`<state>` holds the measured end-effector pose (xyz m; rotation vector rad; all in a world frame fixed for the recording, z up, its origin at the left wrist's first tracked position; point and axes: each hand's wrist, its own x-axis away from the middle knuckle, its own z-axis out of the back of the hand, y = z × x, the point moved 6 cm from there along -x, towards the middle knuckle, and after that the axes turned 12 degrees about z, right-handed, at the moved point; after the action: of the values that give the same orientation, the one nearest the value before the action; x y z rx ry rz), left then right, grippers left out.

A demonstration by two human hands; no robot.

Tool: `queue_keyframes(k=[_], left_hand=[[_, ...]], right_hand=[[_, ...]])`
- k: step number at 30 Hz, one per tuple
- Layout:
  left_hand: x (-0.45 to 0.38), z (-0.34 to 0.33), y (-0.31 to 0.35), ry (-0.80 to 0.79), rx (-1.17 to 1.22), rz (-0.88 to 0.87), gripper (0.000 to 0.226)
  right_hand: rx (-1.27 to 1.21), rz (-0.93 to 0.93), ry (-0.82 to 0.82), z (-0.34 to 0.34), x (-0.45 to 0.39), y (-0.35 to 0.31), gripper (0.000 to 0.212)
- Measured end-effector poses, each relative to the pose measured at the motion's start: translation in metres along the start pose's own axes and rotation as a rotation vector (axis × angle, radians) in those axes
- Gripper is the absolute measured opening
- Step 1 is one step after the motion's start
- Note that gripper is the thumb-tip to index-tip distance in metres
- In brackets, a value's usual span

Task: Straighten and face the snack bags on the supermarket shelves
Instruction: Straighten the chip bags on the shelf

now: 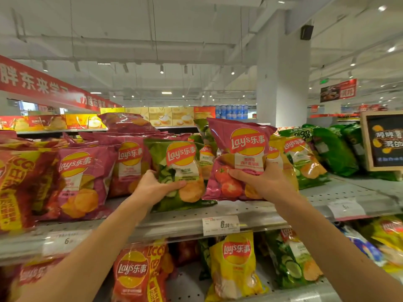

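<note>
The left hand (160, 188) grips the lower part of a green cucumber bag (180, 174), thumb across the front and fingers curled behind. The right hand (259, 182) holds the lower middle of a pink tomato bag (237, 160) in the same way, thumb on the front. Both bags are at the front of the upper shelf (257, 211), just beside each other. The green one seems to stand on the shelf, while the pink one looks a little lifted.

To do this step well, I think each bag should be set down on its bottom seam, then pushed to the shelf edge, without squeezing hard, because the chips inside break easily.

Both bags have the logo side toward the aisle. Their long axis runs nearly upright; the green bag leans slightly to the left and the pink bag tilts its top a little to the left also. More pink bags (87, 171) stand to the left, and a price tag (221, 225) hangs below.
</note>
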<state>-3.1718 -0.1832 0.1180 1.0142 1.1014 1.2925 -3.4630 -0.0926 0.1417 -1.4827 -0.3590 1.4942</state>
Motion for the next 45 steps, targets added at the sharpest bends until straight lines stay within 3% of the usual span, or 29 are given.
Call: queue_keyframes(k=[3,7,11,17,19,23,29,34,38,45], left_hand=[[-0.004,-0.040,0.008,-0.118,0.004,-0.023,0.076],[-0.018,-0.074,0.014,-0.145,-0.033,-0.002,0.070],[-0.029,-0.094,0.012,-0.182,-0.052,0.036,0.060],[-0.025,-0.098,0.009,-0.219,-0.052,0.067,0.034],[-0.020,-0.093,0.011,-0.222,-0.109,0.063,0.032],[-0.005,-0.057,0.009,-0.086,-0.327,-0.010,0.043],[0.051,0.028,0.002,0.213,-0.811,-0.309,0.030],[0.094,0.071,-0.009,0.356,-1.127,-0.344,0.040],[0.101,0.081,-0.019,0.382,-1.132,-0.375,0.033],[0.093,0.080,-0.026,0.442,-1.041,-0.414,0.020]], right_hand=[[0.014,-0.004,0.034,0.023,0.011,-0.001,0.055],[0.026,0.009,0.056,0.042,0.023,-0.002,0.050],[0.078,0.003,0.015,0.046,0.034,0.001,0.065],[0.109,0.036,0.003,0.041,0.042,-0.007,0.046],[0.118,0.037,0.010,0.035,0.042,-0.010,0.049],[0.129,0.018,0.026,0.014,0.039,-0.019,0.070],[0.108,0.065,0.003,-0.048,0.025,-0.038,0.080],[0.082,0.121,-0.054,-0.121,0.009,-0.049,0.087],[0.218,0.080,-0.158,-0.176,-0.003,-0.047,0.090],[0.190,-0.083,-0.323,-0.231,-0.010,-0.022,0.069]])
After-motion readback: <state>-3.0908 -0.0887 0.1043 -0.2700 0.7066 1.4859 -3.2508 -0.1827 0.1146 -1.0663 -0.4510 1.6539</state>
